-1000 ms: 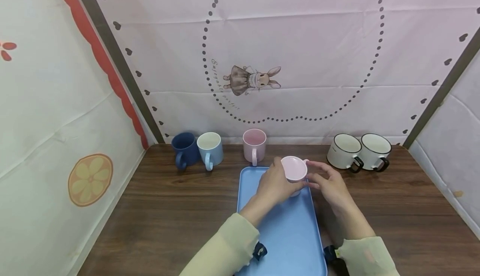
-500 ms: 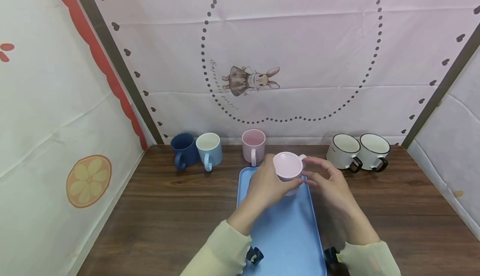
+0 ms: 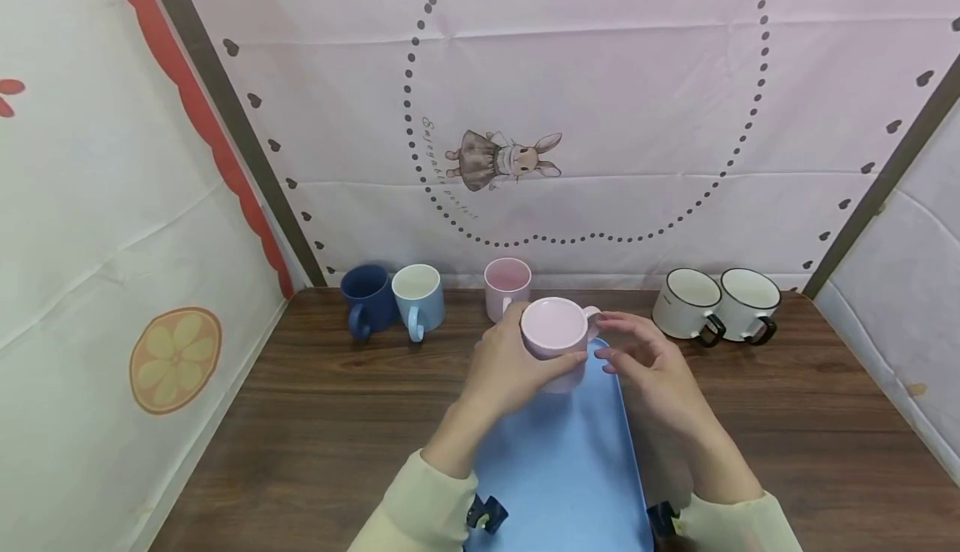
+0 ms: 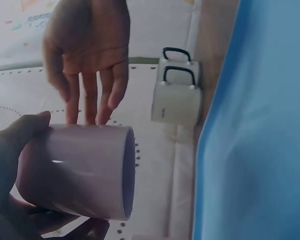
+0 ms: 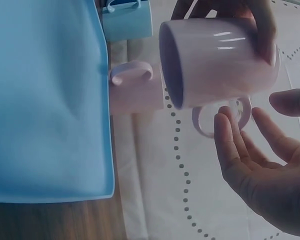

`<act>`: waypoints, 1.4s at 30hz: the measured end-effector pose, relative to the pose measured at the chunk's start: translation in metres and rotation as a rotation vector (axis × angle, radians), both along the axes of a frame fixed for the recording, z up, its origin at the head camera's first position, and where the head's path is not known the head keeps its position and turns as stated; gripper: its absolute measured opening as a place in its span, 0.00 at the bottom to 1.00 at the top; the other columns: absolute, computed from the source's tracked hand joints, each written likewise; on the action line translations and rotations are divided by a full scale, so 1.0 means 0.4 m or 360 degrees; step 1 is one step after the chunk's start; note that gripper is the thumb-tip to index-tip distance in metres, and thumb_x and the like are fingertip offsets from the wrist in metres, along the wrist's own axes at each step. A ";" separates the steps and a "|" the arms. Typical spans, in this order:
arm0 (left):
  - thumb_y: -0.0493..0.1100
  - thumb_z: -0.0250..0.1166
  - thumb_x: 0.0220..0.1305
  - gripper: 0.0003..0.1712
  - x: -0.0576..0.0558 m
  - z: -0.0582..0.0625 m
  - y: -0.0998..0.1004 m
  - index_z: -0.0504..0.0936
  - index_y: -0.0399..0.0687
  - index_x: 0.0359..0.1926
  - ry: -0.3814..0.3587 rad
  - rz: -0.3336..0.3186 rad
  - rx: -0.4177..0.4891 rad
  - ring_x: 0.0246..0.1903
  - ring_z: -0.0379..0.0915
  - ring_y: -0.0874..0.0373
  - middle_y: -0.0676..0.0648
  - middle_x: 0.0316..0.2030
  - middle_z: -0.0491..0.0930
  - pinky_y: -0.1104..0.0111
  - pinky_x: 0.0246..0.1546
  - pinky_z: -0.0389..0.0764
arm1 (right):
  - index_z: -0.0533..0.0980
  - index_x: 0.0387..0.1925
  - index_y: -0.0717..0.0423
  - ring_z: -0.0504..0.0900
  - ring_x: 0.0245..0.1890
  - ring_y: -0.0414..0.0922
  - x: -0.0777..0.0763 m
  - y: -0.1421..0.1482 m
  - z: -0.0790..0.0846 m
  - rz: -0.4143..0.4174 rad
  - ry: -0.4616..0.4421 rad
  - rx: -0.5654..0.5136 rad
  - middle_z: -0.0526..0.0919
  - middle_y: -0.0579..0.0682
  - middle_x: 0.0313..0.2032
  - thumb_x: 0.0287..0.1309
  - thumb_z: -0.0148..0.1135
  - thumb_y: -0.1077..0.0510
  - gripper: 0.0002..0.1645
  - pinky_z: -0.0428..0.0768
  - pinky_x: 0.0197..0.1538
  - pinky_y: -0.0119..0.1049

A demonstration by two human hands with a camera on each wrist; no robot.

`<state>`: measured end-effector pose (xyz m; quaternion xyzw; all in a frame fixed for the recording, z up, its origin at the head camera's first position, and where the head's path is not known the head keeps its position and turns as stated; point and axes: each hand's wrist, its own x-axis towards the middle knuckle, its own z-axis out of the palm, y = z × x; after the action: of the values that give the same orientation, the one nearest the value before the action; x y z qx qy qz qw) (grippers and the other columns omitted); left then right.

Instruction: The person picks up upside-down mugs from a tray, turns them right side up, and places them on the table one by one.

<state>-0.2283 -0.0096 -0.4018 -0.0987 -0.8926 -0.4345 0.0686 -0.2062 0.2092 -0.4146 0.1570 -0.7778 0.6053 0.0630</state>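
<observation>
My left hand (image 3: 501, 368) grips a pale pink mug (image 3: 555, 327) round its side, over the far part of a blue tray (image 3: 562, 469). The mug is upside down, its base facing up in the head view and its mouth turned toward the tray in both wrist views. Its handle (image 5: 244, 112) points to the right. Beside that handle is my right hand (image 3: 654, 377), fingers loosely extended, fingertips right at the handle and holding nothing. In the left wrist view my right hand (image 4: 92, 45) shows its palm, with the fingers reaching toward the mug.
Behind the tray stands another pink mug (image 3: 507, 278). To its left are a dark blue mug (image 3: 370, 295) and a light blue mug (image 3: 427, 306). Two white mugs with black handles, one nearer (image 3: 678, 310) and one farther right (image 3: 742, 306), stand at the back right.
The left hand has moved left and slightly nearer with the inverted mug. The right hand follows a little to the left, its fingers now looser beside the handle.
</observation>
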 end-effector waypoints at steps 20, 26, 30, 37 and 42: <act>0.66 0.77 0.51 0.43 -0.003 0.018 -0.056 0.74 0.54 0.64 -0.0124 -0.0201 0.0279 0.52 0.80 0.53 0.49 0.54 0.83 0.52 0.53 0.83 | 0.83 0.52 0.61 0.84 0.47 0.34 0.007 -0.007 -0.005 -0.0256 0.0475 0.0093 0.85 0.55 0.52 0.65 0.62 0.72 0.16 0.82 0.48 0.25; 0.64 0.73 0.58 0.36 -0.011 0.008 -0.058 0.76 0.51 0.60 -0.0187 -0.0235 0.0310 0.48 0.81 0.52 0.47 0.51 0.84 0.54 0.48 0.84 | 0.85 0.51 0.53 0.80 0.52 0.36 0.001 -0.001 -0.007 -0.0202 0.0639 0.0313 0.87 0.49 0.52 0.61 0.66 0.72 0.19 0.78 0.52 0.23; 0.66 0.69 0.61 0.36 -0.014 -0.001 -0.053 0.76 0.47 0.59 -0.0242 -0.0233 0.0303 0.45 0.82 0.52 0.44 0.49 0.84 0.57 0.43 0.85 | 0.86 0.50 0.50 0.78 0.56 0.42 0.001 -0.004 -0.007 -0.0190 0.0757 0.0465 0.88 0.48 0.54 0.58 0.69 0.71 0.20 0.72 0.58 0.24; 0.70 0.64 0.65 0.37 -0.023 -0.010 -0.051 0.77 0.42 0.56 -0.0347 -0.0189 0.0341 0.38 0.83 0.52 0.41 0.45 0.84 0.62 0.35 0.84 | 0.85 0.51 0.50 0.76 0.61 0.50 -0.004 -0.001 -0.009 -0.0102 0.0881 0.0669 0.86 0.49 0.57 0.54 0.71 0.69 0.22 0.67 0.66 0.26; 0.73 0.59 0.66 0.40 -0.033 -0.012 -0.055 0.79 0.41 0.55 -0.0421 -0.0234 0.0409 0.37 0.83 0.53 0.41 0.42 0.85 0.63 0.34 0.84 | 0.85 0.52 0.50 0.76 0.63 0.53 -0.006 0.003 -0.015 -0.0040 0.0943 0.0742 0.86 0.49 0.58 0.49 0.76 0.66 0.26 0.64 0.70 0.27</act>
<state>-0.2415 -0.0318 -0.4064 -0.0959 -0.8215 -0.5578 -0.0692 -0.2086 0.2104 -0.4208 0.3259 -0.8446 0.3396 0.2552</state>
